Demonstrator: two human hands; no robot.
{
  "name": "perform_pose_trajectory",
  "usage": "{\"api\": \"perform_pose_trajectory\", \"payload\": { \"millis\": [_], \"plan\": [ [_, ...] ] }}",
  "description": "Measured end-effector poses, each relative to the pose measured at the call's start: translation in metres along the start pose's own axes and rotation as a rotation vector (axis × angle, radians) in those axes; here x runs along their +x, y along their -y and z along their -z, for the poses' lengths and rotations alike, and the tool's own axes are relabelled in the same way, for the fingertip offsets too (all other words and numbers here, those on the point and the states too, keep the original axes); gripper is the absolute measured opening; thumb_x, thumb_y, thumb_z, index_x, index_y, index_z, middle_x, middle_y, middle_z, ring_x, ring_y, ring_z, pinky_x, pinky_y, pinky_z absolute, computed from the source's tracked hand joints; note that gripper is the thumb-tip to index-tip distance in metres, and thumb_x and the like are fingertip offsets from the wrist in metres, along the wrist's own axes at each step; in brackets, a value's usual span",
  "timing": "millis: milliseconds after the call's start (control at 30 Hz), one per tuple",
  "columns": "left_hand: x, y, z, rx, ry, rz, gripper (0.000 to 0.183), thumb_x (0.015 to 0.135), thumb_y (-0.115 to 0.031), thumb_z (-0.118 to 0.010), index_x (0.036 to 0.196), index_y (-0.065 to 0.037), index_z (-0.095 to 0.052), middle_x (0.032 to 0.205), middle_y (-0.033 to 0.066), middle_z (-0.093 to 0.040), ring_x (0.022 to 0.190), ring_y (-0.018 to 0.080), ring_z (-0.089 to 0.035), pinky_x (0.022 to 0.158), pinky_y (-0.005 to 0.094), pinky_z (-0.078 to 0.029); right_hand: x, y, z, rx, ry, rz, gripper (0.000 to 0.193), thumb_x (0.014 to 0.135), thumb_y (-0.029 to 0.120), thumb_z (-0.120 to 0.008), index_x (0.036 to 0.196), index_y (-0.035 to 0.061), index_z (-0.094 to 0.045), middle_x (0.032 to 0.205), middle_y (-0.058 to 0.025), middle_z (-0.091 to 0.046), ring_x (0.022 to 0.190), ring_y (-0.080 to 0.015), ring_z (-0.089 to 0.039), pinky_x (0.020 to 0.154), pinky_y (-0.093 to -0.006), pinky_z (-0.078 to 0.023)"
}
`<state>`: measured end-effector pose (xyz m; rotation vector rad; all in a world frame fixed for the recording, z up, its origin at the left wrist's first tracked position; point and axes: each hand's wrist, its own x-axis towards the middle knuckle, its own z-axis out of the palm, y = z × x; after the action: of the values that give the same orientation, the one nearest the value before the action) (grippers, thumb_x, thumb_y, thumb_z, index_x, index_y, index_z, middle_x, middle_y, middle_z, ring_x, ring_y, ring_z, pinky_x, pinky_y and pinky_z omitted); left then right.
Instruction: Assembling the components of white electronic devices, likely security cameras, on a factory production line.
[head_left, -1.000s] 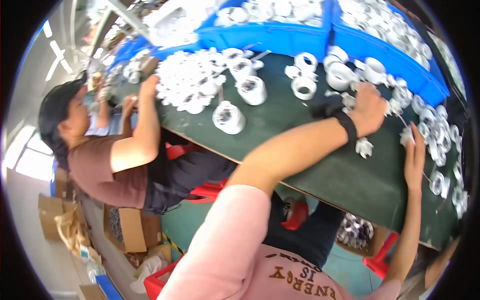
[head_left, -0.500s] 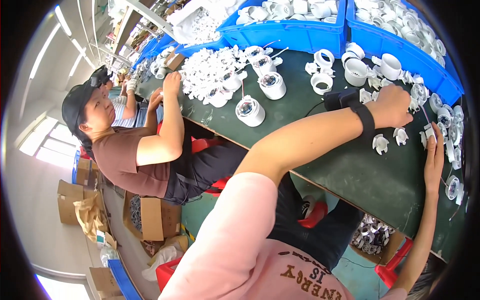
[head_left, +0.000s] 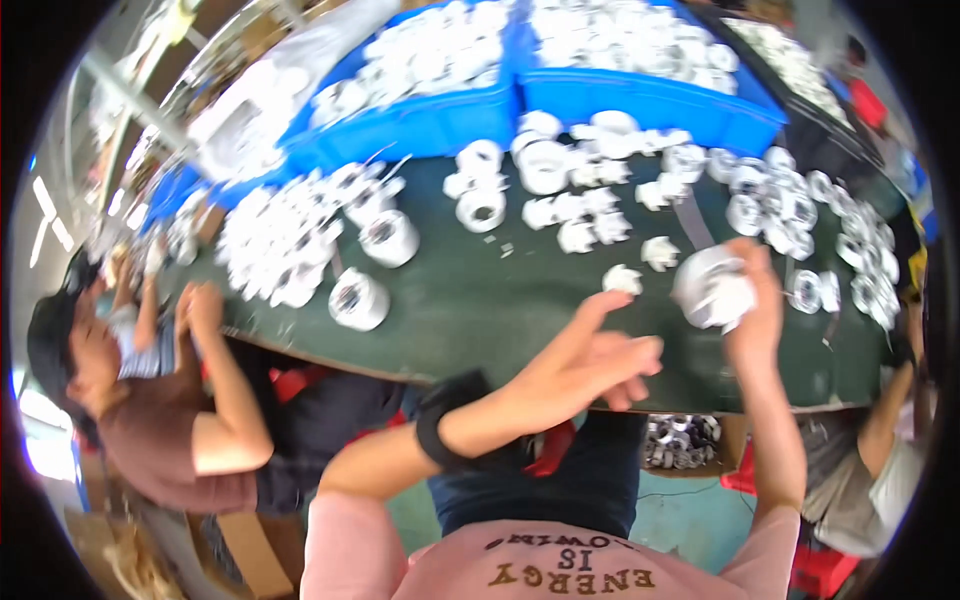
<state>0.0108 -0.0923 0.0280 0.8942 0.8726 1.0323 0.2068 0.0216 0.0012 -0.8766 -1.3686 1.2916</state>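
My right hand is closed around a white round plastic housing, raised over the table and smeared by motion. A smaller white piece shows at its lower side, though I cannot make out how the two are joined. To the left, my left hand hangs near the table's front edge with its fingers apart and nothing in it. Just beyond its fingertips lies a small white clip-like part. Another white clip-like part lies between that one and the housing.
Blue bins of white parts line the back of the green table. White cylinders with round modules stand at left, beside a heap of small parts. More assemblies lie at right. A co-worker sits at left, another person at right.
The view has swung to the right. My left hand has come back from the parts at the far side toward the front edge. My right hand now holds the housing up off the table.
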Motion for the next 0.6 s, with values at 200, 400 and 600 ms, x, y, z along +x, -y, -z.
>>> {"api": "perform_pose_trajectory", "payload": {
  "millis": [200,400,600],
  "plan": [
    [-0.029,0.014,-0.007,-0.32,-0.239,-0.06,0.052,0.099,-0.037,-0.039,0.136,-0.002,-0.033,0.104,0.0161,-0.061,0.087,0.0244,-0.063,0.073,0.0341,-0.052,-0.033,0.04,-0.076,-0.42,0.668,0.554,0.014,0.092,0.011,-0.049,0.095,0.0002,-0.058,0.107,-0.0157,-0.056,0.096,-0.0318,-0.052,0.084,-0.0395,-0.042],
    [-0.07,0.015,0.044,-0.544,-0.294,-0.143,0.055,0.097,-0.042,-0.031,0.111,0.006,-0.056,0.107,0.02,-0.061,0.097,0.0304,-0.06,0.079,0.0375,-0.051,0.078,-0.014,-0.101,-0.658,0.32,0.39,0.019,0.089,0.014,-0.057,0.106,0.0068,-0.06,0.084,-0.0097,-0.059,0.076,-0.0198,-0.058,0.068,-0.0307,-0.047],
    [-0.099,0.024,0.049,-0.525,-0.285,-0.137,0.057,0.096,-0.044,-0.028,0.094,0.004,-0.057,0.1,0.0222,-0.06,0.085,0.0336,-0.062,0.074,0.0382,-0.052,0.171,-0.043,-0.067,-1.159,-0.034,0.295,0.027,0.082,0.025,-0.061,0.106,0.0125,-0.064,0.081,-0.0143,-0.068,0.08,-0.0325,-0.066,0.069,-0.0449,-0.05]
  ]
}}
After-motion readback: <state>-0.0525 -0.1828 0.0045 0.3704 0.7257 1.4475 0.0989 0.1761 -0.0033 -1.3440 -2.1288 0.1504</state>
